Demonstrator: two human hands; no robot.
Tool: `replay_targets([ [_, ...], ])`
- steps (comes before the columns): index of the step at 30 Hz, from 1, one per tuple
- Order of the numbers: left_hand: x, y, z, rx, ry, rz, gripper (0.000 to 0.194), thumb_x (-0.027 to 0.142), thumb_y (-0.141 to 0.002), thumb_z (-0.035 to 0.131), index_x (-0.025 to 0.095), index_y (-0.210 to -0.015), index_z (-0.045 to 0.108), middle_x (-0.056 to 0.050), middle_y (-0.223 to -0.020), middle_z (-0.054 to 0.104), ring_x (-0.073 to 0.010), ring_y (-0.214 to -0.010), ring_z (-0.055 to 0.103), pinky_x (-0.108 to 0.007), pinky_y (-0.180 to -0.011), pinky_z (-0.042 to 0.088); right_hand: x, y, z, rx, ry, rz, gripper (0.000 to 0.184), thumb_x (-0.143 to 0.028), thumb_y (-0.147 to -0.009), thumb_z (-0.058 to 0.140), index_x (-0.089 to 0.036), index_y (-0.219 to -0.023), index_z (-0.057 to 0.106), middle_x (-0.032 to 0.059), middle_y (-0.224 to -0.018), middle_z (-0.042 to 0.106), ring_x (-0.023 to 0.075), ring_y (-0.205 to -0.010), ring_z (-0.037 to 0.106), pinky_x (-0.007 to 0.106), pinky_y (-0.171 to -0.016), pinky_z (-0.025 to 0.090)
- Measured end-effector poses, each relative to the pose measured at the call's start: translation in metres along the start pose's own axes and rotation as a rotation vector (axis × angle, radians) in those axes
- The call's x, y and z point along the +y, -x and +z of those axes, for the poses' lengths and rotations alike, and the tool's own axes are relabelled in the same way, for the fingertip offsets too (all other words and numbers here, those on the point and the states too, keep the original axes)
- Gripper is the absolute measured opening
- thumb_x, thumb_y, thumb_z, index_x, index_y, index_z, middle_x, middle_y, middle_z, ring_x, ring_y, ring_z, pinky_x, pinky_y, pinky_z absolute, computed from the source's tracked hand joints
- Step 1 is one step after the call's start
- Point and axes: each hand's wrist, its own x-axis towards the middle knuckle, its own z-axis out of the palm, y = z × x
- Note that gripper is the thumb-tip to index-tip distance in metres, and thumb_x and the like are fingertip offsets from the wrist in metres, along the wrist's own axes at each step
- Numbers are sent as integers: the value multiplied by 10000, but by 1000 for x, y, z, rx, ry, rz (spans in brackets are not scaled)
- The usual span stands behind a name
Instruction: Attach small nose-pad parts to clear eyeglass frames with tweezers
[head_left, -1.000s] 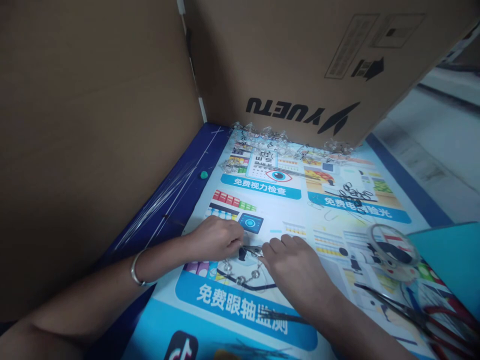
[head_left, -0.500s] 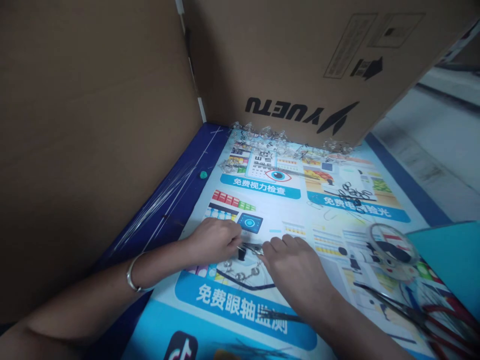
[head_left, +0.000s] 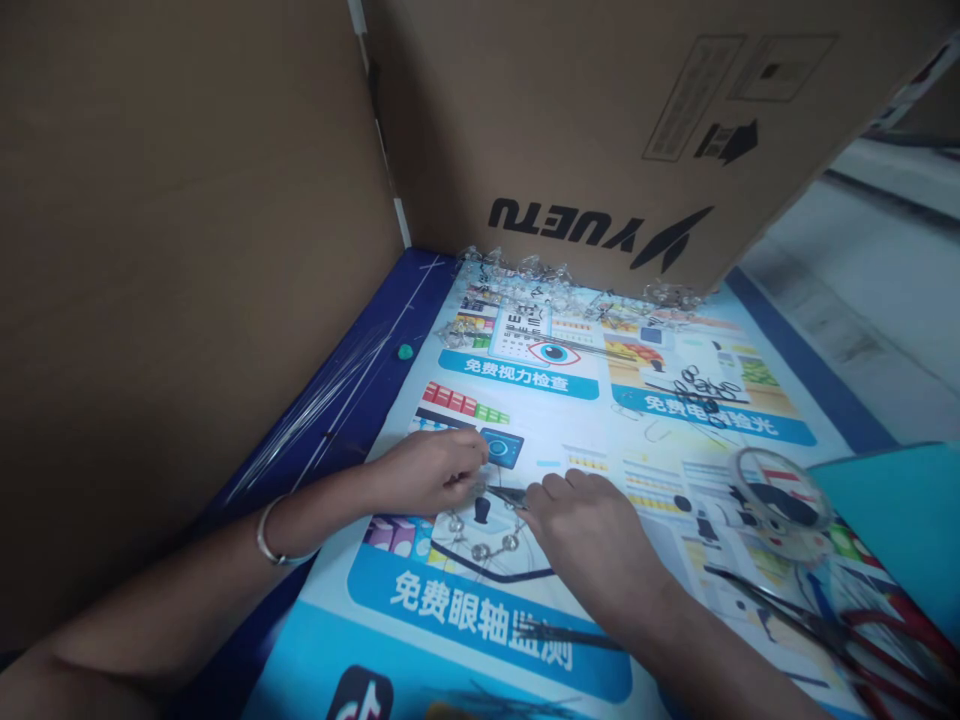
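Note:
My right hand [head_left: 581, 530] is closed around a pair of small metal pliers [head_left: 506, 494], whose jaws point left. My left hand [head_left: 442, 470], with a silver bangle on its wrist, is pinched at the tips of the pliers' jaws. A strand of clear round beads [head_left: 480, 550] hangs in a curve from the left fingertips and lies on the printed sheet below. What exactly sits between the fingertips and the jaws is too small to make out.
Clear beaded pieces [head_left: 555, 285] line the foot of the cardboard wall [head_left: 570, 120]. Black rings [head_left: 705, 385], a tape roll [head_left: 780, 485] and red-handled scissors [head_left: 825, 630] lie on the right. Thin wires [head_left: 315, 410] run along the left edge; dark wires [head_left: 570, 634] lie in front.
My left hand has turned slightly at the wrist and its fingers have loosened a little near the plier tips. The right hand keeps its place with the pliers.

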Motion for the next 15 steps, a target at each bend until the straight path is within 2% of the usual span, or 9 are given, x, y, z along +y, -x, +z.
replay_targets([
  [9,2,2,2,20,-132,-36,123,197,-811,422,168,-793,540,-19,-926,583,-128,-789,568,-197,-632,404,1,1,4,-10,-3,2,151,-262,-790,566,-180,-664,569,34,-633,544,178,-627,457,310,-564,203],
  [15,4,4,1,44,-169,16,124,212,-822,432,181,-799,549,-3,-995,579,-116,-785,574,-197,-631,414,1,-1,5,2,-17,3,157,-265,-789,570,-165,-668,572,40,-634,548,165,-627,456,313,-560,197],
])
